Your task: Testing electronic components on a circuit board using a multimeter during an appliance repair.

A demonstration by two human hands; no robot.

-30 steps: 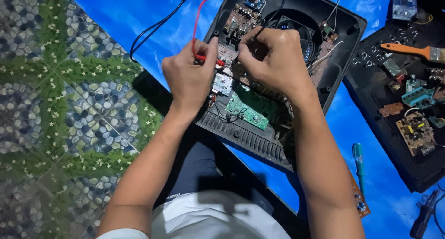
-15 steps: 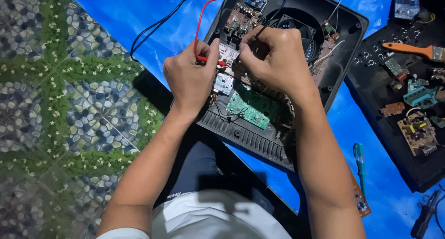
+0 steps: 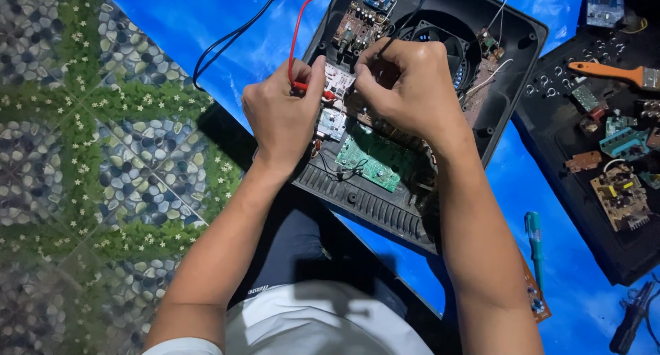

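An opened black device housing [image 3: 385,200] lies on a blue sheet, with a round fan [image 3: 450,42], a green circuit board [image 3: 371,159] and smaller boards inside. My left hand [image 3: 282,117] pinches a red test probe [image 3: 313,88] whose red lead [image 3: 299,25] runs up and away. My right hand [image 3: 409,90] grips a black probe [image 3: 388,45], tip hidden under the fingers. Both hands are close together over a small white board [image 3: 338,80].
A second black tray [image 3: 584,183] on the right holds loose circuit boards and an orange-handled brush [image 3: 608,71]. A green-handled screwdriver [image 3: 535,241] lies on the blue sheet [image 3: 206,18]. A pebble-patterned mat [image 3: 89,176] covers the left. A black lead [image 3: 234,35] trails up.
Both hands stay on the probes over the boards; only a slight shift of the fingers and of the view is visible.
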